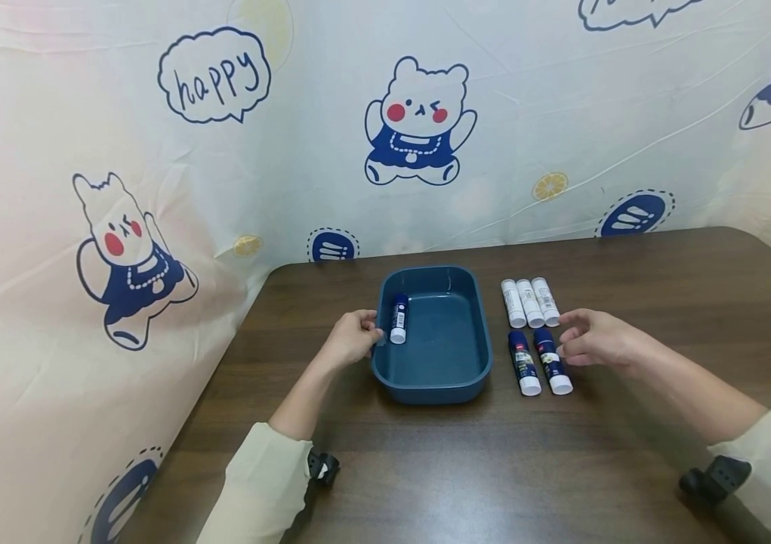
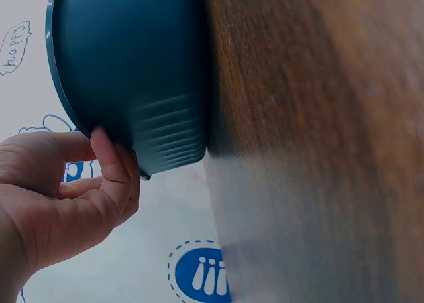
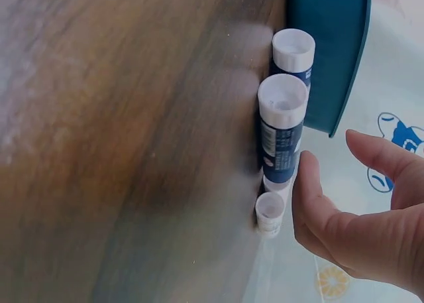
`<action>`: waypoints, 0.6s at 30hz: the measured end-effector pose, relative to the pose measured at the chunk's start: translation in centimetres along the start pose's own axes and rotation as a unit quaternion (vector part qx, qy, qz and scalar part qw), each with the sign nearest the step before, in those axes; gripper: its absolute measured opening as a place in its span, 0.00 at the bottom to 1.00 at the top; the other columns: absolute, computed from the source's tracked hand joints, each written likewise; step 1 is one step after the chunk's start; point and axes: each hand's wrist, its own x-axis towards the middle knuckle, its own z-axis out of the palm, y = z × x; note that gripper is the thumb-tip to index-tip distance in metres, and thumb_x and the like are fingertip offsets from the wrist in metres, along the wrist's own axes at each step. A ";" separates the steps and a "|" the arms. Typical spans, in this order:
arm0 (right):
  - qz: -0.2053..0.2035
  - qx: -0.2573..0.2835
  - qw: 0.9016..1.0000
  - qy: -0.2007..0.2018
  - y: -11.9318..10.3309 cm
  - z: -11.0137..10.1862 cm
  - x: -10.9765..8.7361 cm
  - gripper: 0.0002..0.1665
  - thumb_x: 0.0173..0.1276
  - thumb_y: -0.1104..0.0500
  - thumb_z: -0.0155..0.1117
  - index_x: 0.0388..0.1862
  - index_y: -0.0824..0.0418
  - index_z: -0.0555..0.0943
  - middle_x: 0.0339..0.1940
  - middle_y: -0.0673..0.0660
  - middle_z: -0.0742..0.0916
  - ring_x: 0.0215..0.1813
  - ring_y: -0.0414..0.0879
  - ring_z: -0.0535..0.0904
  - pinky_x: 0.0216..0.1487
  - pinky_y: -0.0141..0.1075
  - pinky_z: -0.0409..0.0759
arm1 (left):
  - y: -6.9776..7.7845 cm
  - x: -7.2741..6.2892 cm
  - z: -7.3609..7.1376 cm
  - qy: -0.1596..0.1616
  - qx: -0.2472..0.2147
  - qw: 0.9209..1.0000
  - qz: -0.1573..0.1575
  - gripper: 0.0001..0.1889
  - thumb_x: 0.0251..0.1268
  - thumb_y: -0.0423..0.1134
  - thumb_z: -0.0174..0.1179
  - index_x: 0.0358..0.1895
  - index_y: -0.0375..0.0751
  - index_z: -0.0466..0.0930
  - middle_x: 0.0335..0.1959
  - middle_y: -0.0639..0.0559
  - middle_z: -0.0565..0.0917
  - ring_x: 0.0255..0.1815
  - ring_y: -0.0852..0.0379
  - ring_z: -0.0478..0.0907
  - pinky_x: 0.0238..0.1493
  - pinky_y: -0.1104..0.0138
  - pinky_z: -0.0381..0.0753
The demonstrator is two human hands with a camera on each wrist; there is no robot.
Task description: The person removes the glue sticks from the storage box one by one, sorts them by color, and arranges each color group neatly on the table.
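A teal plastic tray [image 1: 434, 394] stands on the table, and my left hand [image 1: 353, 336] pinches its left rim between thumb and fingers, as the left wrist view also shows at the tray's wall [image 2: 132, 64]. Inside, along the left side, lies one blue glue stick [image 1: 399, 319] with a white end. Right of the tray two blue glue sticks [image 1: 525, 364] lie side by side, with three white glue sticks [image 1: 530, 304] behind them. My right hand [image 1: 596, 338] is beside the right-hand blue glue stick [image 3: 281, 134], thumb and fingers apart, holding nothing.
The brown wooden table [image 1: 426, 468] runs back to a printed cloth [image 1: 514, 113] with cartoon bears that hangs behind and to the left. A dark band with a small device [image 1: 718, 480] sits on the right sleeve; another [image 1: 323, 467] is on the left.
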 end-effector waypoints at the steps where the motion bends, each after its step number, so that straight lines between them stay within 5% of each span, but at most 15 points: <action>1: 0.000 0.000 1.000 0.000 0.0 0.0 0.0 0.43 0.59 0.68 0.59 0.67 0.76 0.47 0.50 0.69 0.69 0.44 0.50 0.76 0.48 0.39 0.78 | 0.0 0.0 0.0 0.000 0.000 1.000 -0.001 0.24 0.66 0.31 0.53 0.65 0.31 0.63 0.31 0.46 0.72 0.31 0.52 0.72 0.32 0.64 0.78; 18: 0.011 -0.005 1.000 -0.009 0.9 0.2 0.5 0.42 0.60 0.68 0.59 0.67 0.76 0.49 0.50 0.69 0.70 0.43 0.50 0.76 0.48 0.41 0.78 | -0.1 0.2 0.1 0.003 -0.009 1.000 0.000 0.24 0.66 0.31 0.53 0.64 0.31 0.64 0.30 0.46 0.72 0.30 0.53 0.72 0.34 0.59 0.78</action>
